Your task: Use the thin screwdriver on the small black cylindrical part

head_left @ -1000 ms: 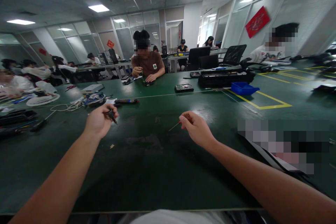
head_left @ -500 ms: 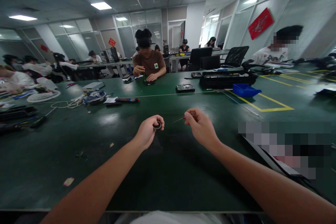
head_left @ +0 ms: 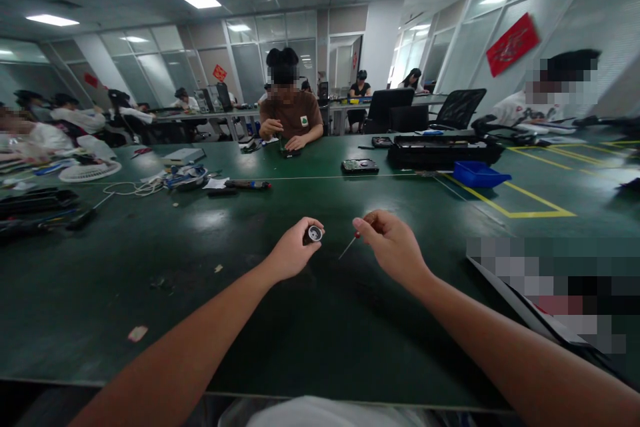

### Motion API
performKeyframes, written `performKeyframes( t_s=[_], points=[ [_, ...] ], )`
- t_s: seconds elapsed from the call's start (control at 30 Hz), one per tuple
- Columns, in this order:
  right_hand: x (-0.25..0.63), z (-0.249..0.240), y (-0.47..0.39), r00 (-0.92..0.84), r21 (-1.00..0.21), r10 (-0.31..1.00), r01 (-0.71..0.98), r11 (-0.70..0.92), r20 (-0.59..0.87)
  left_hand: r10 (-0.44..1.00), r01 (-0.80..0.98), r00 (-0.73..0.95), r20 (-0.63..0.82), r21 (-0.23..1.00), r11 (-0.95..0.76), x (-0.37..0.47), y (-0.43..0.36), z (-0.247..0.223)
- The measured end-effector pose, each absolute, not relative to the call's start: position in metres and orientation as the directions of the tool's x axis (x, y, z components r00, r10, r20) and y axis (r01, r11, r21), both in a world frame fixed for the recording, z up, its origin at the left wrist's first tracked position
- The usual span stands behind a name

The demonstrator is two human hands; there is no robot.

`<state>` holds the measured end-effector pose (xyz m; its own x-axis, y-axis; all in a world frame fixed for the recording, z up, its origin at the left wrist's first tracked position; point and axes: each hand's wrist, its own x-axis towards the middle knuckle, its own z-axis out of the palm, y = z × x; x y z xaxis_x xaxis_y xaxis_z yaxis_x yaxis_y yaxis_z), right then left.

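A: Hand status?
B: My left hand (head_left: 296, 248) is wrapped around a dark cylindrical part (head_left: 315, 234), pale ringed end toward my camera. My right hand (head_left: 397, 243) grips a thin screwdriver (head_left: 349, 247), tip slanting down-left, near the part but not touching.
A: Part location?
B: In my left fingers, over the green table (head_left: 310, 340). Farther back I see a hard drive (head_left: 360, 166); right of that, a blue bin (head_left: 480, 175).

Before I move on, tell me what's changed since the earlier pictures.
Your left hand moved right, toward the right hand; the dark part it holds now shows its round end. The right hand kept its thin-shafted tool; the blue bin stayed put.
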<state>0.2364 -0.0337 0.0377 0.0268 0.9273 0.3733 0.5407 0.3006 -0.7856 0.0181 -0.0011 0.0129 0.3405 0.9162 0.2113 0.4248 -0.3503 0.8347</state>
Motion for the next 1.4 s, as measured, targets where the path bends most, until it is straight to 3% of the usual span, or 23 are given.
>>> performKeyframes(
  t_s=[0.27,0.53,0.93,1.4],
  points=[
    [0.2344,0.0348,-0.0386,0.025,-0.839,0.884,0.326,0.435,0.467,0.883,0.463,0.373,0.285,0.768,-0.444,0.0193,-0.0008,0.006],
    [0.2322,0.0355,-0.039,-0.029,-0.827,0.906,0.398,0.398,0.422,0.88,0.494,0.365,0.304,0.737,-0.46,0.0188,-0.001,0.0049],
    [0.2326,0.0355,-0.0403,0.026,-0.812,0.88,0.4,0.425,0.474,0.879,0.513,0.341,0.332,0.718,-0.47,0.0172,-0.002,0.0051],
    [0.2349,0.0313,-0.0387,-0.061,-0.779,0.858,0.39,0.492,0.511,0.864,0.536,0.353,0.36,0.678,-0.502,0.0177,-0.0008,0.0049]
  ],
)
